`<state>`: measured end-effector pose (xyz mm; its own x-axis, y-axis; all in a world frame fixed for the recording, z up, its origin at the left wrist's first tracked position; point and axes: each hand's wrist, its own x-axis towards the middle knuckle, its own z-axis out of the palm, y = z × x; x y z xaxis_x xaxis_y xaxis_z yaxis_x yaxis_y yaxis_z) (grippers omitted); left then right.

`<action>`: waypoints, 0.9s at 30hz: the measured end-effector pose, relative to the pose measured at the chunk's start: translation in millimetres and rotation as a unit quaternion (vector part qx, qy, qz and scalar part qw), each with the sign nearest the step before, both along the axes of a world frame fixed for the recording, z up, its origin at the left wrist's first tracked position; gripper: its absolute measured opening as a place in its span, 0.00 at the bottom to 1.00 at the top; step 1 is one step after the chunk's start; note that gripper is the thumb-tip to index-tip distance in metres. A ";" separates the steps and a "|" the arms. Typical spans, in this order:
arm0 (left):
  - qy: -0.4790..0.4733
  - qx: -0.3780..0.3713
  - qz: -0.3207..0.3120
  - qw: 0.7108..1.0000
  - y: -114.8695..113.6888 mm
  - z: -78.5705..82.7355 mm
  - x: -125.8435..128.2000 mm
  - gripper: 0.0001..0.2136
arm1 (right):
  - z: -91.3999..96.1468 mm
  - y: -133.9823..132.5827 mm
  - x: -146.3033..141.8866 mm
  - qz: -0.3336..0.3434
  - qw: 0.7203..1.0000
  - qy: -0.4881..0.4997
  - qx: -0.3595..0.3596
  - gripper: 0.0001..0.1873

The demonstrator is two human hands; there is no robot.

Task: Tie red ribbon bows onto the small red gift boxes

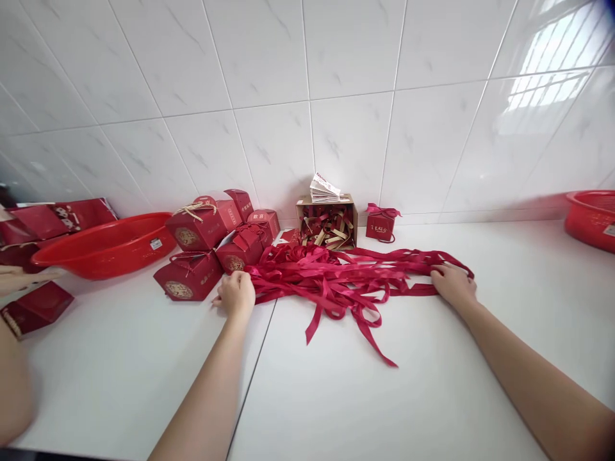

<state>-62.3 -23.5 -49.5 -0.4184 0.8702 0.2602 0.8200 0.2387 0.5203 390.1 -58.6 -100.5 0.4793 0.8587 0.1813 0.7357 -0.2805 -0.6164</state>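
Note:
A long loose bundle of crimson satin ribbons [331,275] stretches sideways across the white table between my hands. At its left end my left hand [236,294] is closed with curled fingers on the ribbons, close beside the stacked red gift boxes [192,275]. My right hand [454,285] is closed on the right end of the bundle, and a ribbon loop shows past its far side. Several loose ribbon tails hang toward me from the middle. What lies inside each grip is partly hidden.
Behind the ribbons stands an open cardboard box [354,224] of ribbon strips, with white printed cards [324,189] on top. A small red box with a bow [380,224] is beside it. Red basins [103,246] stand at both sides. Another person's arm [14,384] is at left.

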 end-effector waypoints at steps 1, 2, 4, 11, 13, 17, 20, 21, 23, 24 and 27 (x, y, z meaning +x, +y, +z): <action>0.001 0.007 -0.003 1.000 0.1 -0.5 4.7 0.22 | 0.8 0.9 0.7 -0.010 1.000 0.015 0.004 0.24; 0.003 0.011 -0.027 1.000 -1.2 -1.7 12.7 0.22 | 1.3 1.4 -4.2 -0.004 0.999 0.030 0.011 0.25; 0.010 0.005 -0.121 0.993 -9.6 -6.6 38.1 0.20 | 1.5 -0.2 -29.6 0.041 0.997 0.056 0.031 0.27; 0.033 -0.114 -0.595 0.795 -65.8 -24.4 129.8 0.15 | 6.2 -25.2 -137.7 0.431 0.899 0.007 0.080 0.27; 0.057 -0.143 -0.551 0.820 -62.2 -22.3 125.2 0.16 | 6.7 -22.4 -133.7 0.380 0.921 -0.074 0.036 0.25; 0.112 -0.135 -0.333 0.927 -26.9 -15.3 75.5 0.22 | 3.5 -6.1 -82.9 0.172 0.974 -0.140 -0.049 0.24; 0.128 -0.143 -0.206 0.960 -4.0 -14.2 34.9 0.24 | 3.9 -1.7 -33.2 0.043 0.987 -0.134 -0.080 0.25; 0.130 -0.147 -0.172 0.965 0.2 -14.7 26.2 0.24 | 5.1 -2.0 -19.1 -0.001 0.988 -0.129 -0.090 0.25; 0.130 -0.150 -0.125 0.972 2.7 -16.3 19.6 0.25 | 8.6 -3.3 -1.0 -0.059 0.986 -0.117 -0.103 0.25; 0.130 -0.148 -0.118 0.973 1.2 -17.4 22.0 0.26 | 10.3 -4.0 0.9 -0.064 0.986 -0.112 -0.103 0.25; 0.134 -0.134 -0.182 0.965 -14.9 -21.7 49.4 0.30 | 12.1 -8.9 -27.8 0.036 0.991 -0.106 -0.072 0.24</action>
<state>-12.9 -38.5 -71.1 -0.0207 0.9979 0.0610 0.9716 0.0057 0.2366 362.3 -67.4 -88.4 0.3795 0.9137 0.1453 0.8659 -0.2955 -0.4036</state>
